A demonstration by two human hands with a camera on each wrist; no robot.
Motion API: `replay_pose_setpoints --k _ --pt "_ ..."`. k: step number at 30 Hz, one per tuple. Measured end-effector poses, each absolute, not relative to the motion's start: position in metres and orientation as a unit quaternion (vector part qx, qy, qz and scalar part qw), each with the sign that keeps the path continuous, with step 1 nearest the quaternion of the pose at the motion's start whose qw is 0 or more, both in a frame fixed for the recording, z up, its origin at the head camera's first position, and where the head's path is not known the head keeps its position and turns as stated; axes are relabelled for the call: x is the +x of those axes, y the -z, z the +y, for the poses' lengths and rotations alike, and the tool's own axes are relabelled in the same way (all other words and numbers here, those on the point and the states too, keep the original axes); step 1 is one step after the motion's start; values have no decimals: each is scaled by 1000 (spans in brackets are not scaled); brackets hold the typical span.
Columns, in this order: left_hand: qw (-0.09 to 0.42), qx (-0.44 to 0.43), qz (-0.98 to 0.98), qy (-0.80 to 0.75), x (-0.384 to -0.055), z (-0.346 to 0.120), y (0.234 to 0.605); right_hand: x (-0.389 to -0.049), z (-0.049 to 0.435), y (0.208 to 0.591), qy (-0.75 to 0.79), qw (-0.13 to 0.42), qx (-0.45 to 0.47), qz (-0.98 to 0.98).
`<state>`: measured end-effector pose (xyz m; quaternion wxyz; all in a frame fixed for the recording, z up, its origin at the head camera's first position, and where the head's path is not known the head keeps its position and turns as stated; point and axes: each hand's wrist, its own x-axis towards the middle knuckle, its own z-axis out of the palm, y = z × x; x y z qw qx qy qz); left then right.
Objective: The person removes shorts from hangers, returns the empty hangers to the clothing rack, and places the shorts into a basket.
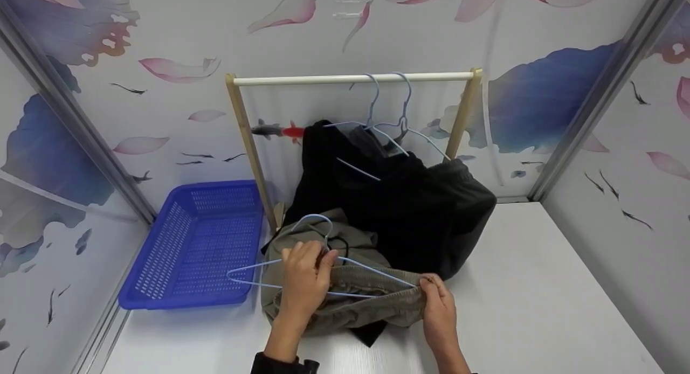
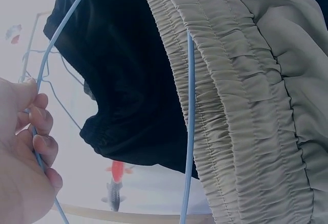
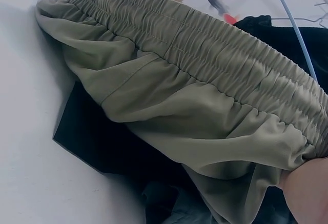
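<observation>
My left hand (image 1: 307, 279) grips a light blue wire hanger (image 1: 374, 270) just below its hook. The hanger's right end sits inside the gathered elastic waistband of grey-green pants (image 1: 377, 309); its left end sticks out past the cloth. At the waistband's right corner, my right hand (image 1: 439, 306) pinches the edge beside the hanger's tip. In the left wrist view the lower bar of the hanger (image 2: 190, 106) passes into the waist opening, and fingers (image 2: 43, 126) curl round the wire. The right wrist view shows the waistband (image 3: 195, 39) stretched toward that hand.
Behind the pants stands a rack with a white rail (image 1: 302, 80) and wooden legs. Two blue hangers hang there, holding black pants (image 1: 399, 217) and dark grey pants (image 1: 469, 201). A blue perforated basket (image 1: 186, 301) stands at the left on the white table (image 1: 539, 309). Patterned walls enclose the table.
</observation>
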<state>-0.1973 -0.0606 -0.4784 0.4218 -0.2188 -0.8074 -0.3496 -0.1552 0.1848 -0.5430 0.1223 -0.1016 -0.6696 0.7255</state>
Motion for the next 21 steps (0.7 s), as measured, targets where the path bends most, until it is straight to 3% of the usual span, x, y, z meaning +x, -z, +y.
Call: replay_pose_setpoints --k 10,21 --pt "424 -218 -807 349 -198 -63 479 -155 186 545 -769 132 -76 -620" --pt "433 -215 -806 342 -198 -65 481 -156 189 551 -808 108 -76 -574"
